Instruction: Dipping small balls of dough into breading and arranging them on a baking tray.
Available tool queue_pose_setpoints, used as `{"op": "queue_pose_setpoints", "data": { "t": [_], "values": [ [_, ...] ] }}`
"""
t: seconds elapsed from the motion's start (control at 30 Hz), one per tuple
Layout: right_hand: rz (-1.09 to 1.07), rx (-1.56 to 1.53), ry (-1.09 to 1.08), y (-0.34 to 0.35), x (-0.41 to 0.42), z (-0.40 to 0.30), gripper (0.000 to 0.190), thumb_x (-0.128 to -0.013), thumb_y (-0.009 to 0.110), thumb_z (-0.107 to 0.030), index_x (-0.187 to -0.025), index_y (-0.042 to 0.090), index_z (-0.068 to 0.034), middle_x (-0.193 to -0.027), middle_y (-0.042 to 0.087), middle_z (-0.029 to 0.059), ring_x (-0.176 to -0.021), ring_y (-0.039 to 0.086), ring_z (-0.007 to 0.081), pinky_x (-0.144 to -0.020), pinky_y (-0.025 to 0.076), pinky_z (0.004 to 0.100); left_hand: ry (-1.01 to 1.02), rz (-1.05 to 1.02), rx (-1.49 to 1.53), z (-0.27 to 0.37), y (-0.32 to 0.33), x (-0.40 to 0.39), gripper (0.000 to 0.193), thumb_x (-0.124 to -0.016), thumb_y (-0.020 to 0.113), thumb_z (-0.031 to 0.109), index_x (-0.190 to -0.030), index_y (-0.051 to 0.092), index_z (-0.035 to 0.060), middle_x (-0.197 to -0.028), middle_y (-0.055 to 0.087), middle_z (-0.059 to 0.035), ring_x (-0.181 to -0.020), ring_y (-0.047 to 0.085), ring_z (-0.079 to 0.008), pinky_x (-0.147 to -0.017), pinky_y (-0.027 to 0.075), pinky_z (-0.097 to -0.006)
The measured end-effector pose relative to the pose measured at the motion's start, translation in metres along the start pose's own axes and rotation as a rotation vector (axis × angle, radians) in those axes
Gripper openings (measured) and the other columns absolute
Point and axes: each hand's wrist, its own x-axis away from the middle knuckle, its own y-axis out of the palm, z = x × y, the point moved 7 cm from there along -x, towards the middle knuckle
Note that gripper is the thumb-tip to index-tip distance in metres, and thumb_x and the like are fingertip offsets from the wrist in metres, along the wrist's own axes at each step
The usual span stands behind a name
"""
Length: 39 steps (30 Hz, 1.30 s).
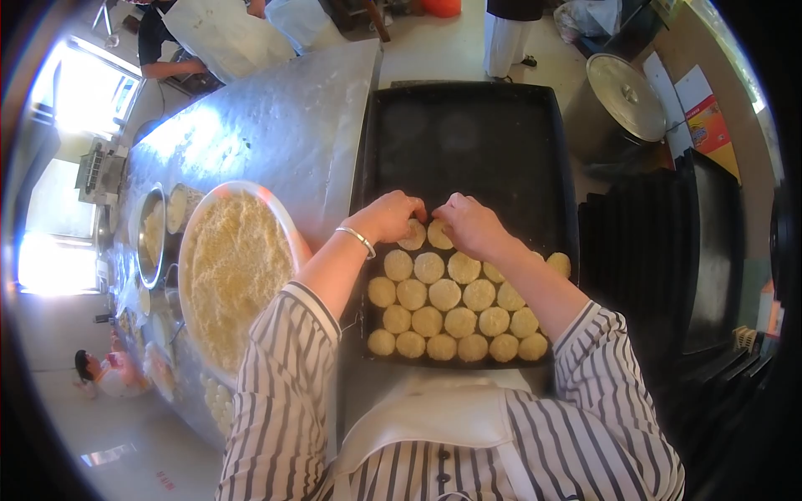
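A black baking tray (pixel 463 144) lies before me, its near part set with rows of round, crumb-coated dough cakes (pixel 444 294). My left hand (pixel 390 216), with a bangle at the wrist, curls its fingers over a coated cake (pixel 412 237) in the farthest row. Close beside it, my right hand (pixel 471 225) has its fingers at another cake (pixel 439 234), partly covered by the hand. Both cakes appear to rest on the tray or just above it. My right forearm hides some cakes on the right.
Left of the tray, a large tub (pixel 301 244) of pale crumbs (pixel 238 275) stands on a metal table (pixel 294 119), near a steel bowl (pixel 160 250). Stacked black trays (pixel 633 250) and a lidded pot (pixel 626 97) are at right. Other people are at the far side and left.
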Motion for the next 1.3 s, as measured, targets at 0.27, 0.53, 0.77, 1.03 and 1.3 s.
{"op": "queue_pose_setpoints", "data": {
  "t": [0.27, 0.53, 0.77, 1.03, 1.3],
  "values": [
    [-0.112, -0.046, 0.033, 0.002, 0.003, 0.003, 0.025, -0.090, 0.068, -0.014, -0.115, 0.069, -0.010, -0.108, 0.060, 0.0120, -0.104, 0.063, 0.0311, -0.088, 0.055, 0.0421, 0.012, -0.023, 0.013, 0.005, 0.003, 0.003, 0.033, -0.080, 0.078, 0.016, -0.111, 0.071, 0.0109, -0.108, 0.063, -0.0144, -0.105, 0.063, -0.0334, -0.093, 0.051, -0.0421],
    [-0.135, -0.022, 0.013, 0.003, 0.006, 0.001, 0.026, -0.089, 0.069, -0.015, -0.114, 0.070, -0.008, -0.108, 0.061, 0.0134, -0.105, 0.064, 0.0318, -0.087, 0.055, 0.0436, 0.012, 0.056, 0.031, 0.010, 0.005, 0.001, 0.033, -0.079, 0.077, 0.010, -0.111, 0.070, 0.0068, -0.111, 0.066, -0.0152, -0.106, 0.064, -0.0345, -0.094, 0.051, -0.0425],
    [0.025, -0.088, -0.022, -0.002, 0.007, -0.002, 0.028, -0.091, 0.064, -0.009, -0.118, 0.069, -0.003, -0.108, 0.067, 0.0160, -0.103, 0.067, 0.0344, -0.089, 0.056, 0.0448, -0.039, 0.031, -0.085, 0.014, 0.003, 0.001, 0.032, -0.079, 0.076, 0.008, -0.110, 0.071, 0.0058, -0.113, 0.067, -0.0162, -0.110, 0.065, -0.0350, -0.094, 0.052, -0.0430],
    [0.308, -0.263, 0.068, -0.042, 0.046, 0.014, 0.028, -0.093, 0.061, -0.004, -0.120, 0.067, 0.000, -0.114, 0.072, 0.0188, -0.104, 0.070, 0.0352, -0.091, 0.056, 0.0416, -0.064, 0.693, 0.105, 0.042, -0.047, 0.086, 0.023, -0.092, 0.068, 0.008, -0.114, 0.069, 0.0035, -0.109, 0.069, -0.0136, -0.101, 0.069, -0.0322, -0.089, 0.055, -0.0416],
    [0.182, -0.382, 0.165, -0.028, 0.105, -0.058, 0.023, -0.095, 0.064, -0.007, -0.117, 0.069, -0.002, -0.101, 0.072, 0.0128, -0.089, 0.070, 0.0209, -0.083, 0.054, 0.0329, 0.042, 0.775, 0.616, 0.058, 0.055, 0.271, 0.019, -0.098, 0.067, 0.012, -0.115, 0.068, 0.0030, -0.102, 0.070, -0.0110, -0.091, 0.069, -0.0235, -0.083, 0.056, -0.0352]
  ]
}}
